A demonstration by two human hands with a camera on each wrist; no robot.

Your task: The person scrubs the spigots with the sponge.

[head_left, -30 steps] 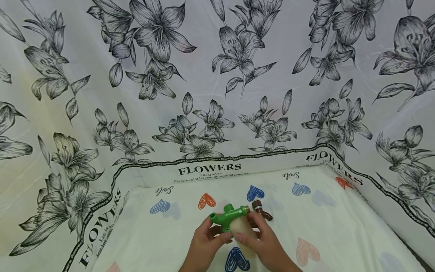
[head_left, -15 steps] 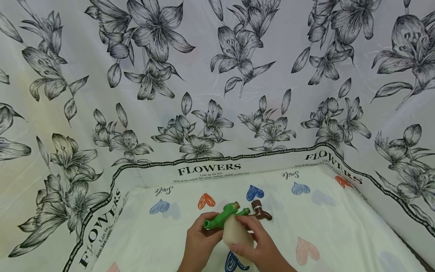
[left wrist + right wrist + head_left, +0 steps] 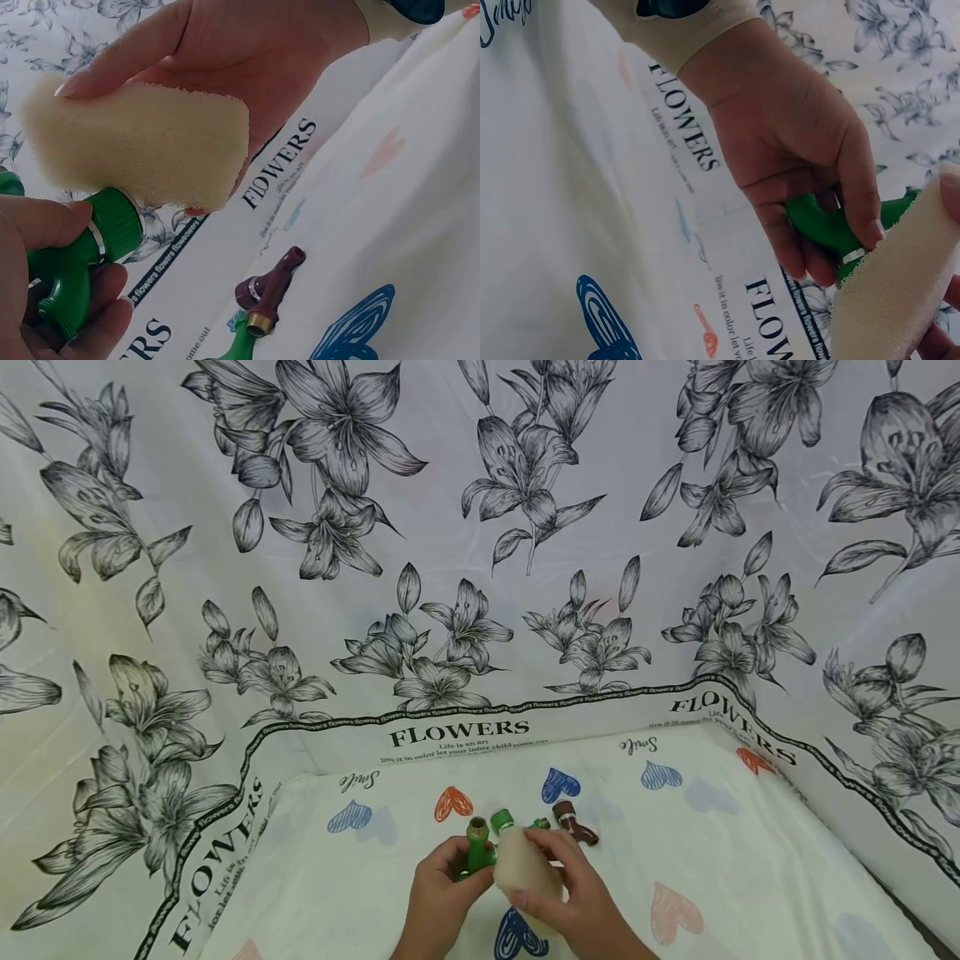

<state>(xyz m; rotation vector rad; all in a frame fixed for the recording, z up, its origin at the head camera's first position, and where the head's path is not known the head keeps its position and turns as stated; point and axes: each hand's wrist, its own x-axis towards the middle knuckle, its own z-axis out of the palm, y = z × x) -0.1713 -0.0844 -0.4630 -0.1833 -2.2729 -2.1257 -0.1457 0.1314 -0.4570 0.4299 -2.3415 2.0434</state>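
Note:
My left hand [image 3: 437, 887] holds a green plastic tap [image 3: 477, 849], its open brass-coloured end turned up. Thumb and fingers pinch the tap's body, as the left wrist view shows. In my right hand [image 3: 576, 885] is a thick cream sponge [image 3: 527, 867], gripped between thumb and fingers. The sponge [image 3: 142, 142] lies right against the tap's ribbed green cap [image 3: 118, 223] and seems to touch it. From the right wrist view, the sponge [image 3: 900, 277] covers part of the green tap [image 3: 825, 225].
Just beyond the hands, a dark brown tap [image 3: 576, 825] lies on the heart-printed white cloth [image 3: 360, 877]. Beside it is a second green tap [image 3: 542, 823], mostly hidden behind the right hand and sponge. A flower-printed curtain [image 3: 450, 527] rises behind and at both sides.
The green tap has been turned in the left hand, so its open end now points up. The right hand has shifted the sponge across the tap's side.

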